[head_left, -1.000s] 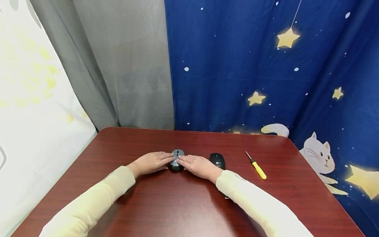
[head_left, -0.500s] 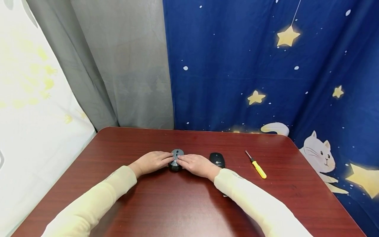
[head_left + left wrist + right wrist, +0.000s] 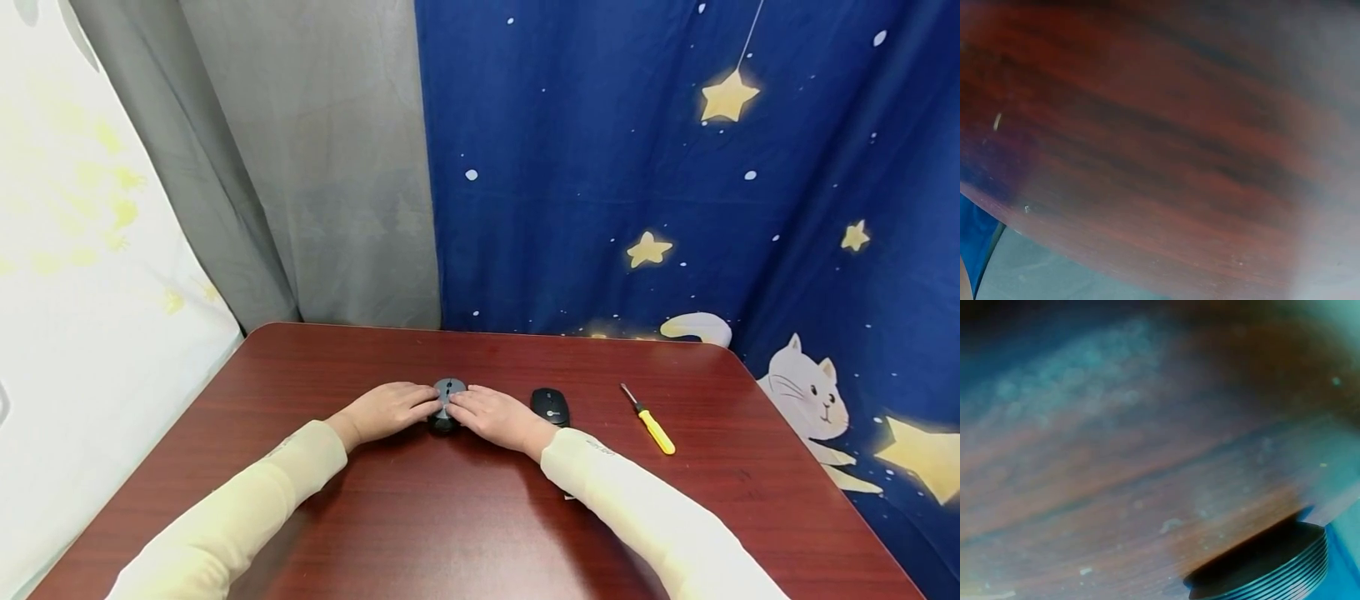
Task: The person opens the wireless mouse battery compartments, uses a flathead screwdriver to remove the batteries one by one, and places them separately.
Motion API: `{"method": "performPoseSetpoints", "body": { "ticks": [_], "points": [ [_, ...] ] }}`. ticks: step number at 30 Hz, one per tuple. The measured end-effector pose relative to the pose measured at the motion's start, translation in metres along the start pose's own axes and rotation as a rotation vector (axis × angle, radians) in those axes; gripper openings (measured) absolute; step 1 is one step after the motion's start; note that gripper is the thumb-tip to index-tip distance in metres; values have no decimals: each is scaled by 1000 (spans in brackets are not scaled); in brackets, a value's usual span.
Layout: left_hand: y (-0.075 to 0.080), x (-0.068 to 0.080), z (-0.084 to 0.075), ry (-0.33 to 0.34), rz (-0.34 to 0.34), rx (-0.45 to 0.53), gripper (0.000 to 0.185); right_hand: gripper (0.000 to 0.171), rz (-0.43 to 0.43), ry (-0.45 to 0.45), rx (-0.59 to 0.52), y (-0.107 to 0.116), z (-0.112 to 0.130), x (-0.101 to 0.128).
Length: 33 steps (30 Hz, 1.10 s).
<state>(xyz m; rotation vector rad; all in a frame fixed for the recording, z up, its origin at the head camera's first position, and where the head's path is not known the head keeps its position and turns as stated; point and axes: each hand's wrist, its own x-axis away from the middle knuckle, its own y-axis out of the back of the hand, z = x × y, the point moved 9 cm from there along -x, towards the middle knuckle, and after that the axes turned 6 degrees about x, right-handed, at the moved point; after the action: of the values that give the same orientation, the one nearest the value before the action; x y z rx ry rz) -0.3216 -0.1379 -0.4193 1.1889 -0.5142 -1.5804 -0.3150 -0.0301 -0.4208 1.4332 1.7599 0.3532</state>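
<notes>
A grey mouse lies on the dark red table, near its middle. My left hand lies flat on the table, and its straight fingertips touch the mouse's left side. From the other side, my right hand rests its straight fingers on the mouse's right half and hides part of it. Both sleeves are cream. Neither hand shows in the wrist views. The left wrist view holds only blurred table wood, and so does the right wrist view.
A black mouse sits just right of my right hand. Further right lies a yellow-handled screwdriver. Grey and star-patterned blue curtains hang behind the table's far edge. A dark ribbed ring sits in the right wrist view's lower corner.
My right hand has crept slightly left over the grey mouse and covers more of it. The left hand and the other objects have stayed put.
</notes>
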Motion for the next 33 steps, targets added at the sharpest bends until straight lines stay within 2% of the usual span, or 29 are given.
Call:
{"method": "performPoseSetpoints", "body": {
  "ticks": [8,22,28,33],
  "points": [
    [2,-2,-1,-27,-9,-22,44,31,35,-11,-2,-1,-1,-1],
    [7,-5,4,-29,-14,-60,44,38,-41,-29,58,1,-4,-3],
    [10,-6,6,-15,-23,-66,43,32,-56,-30,77,4,-6,-2],
    [12,-8,7,-8,-16,-61,46,36,-69,-25,104,7,-6,-2]
  ]
}}
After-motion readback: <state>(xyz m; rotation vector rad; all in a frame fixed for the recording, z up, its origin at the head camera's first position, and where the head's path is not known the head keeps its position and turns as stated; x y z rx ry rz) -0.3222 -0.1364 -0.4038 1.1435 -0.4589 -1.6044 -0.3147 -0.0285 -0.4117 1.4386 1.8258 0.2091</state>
